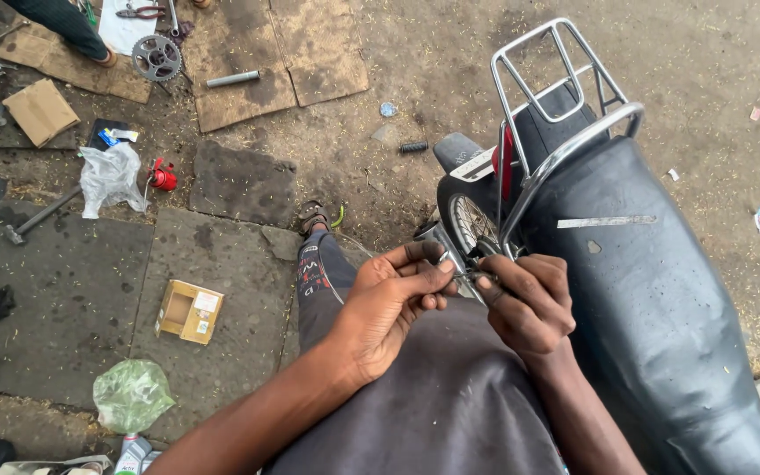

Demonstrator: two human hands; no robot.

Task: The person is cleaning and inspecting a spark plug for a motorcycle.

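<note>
Two hands, left hand [389,303] and right hand [525,299], fingers [424,280] of both pinched shut around one small silvery metal part [457,266] between fingertips.

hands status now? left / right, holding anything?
Left hand: closed, pinching a small metal part at its fingertips.
Right hand: closed around the same small part; what else it grips cannot be told.

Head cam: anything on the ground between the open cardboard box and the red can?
Only the ground lies between the open cardboard box and the red can; the clear plastic bag sits off to the can's left.
</note>
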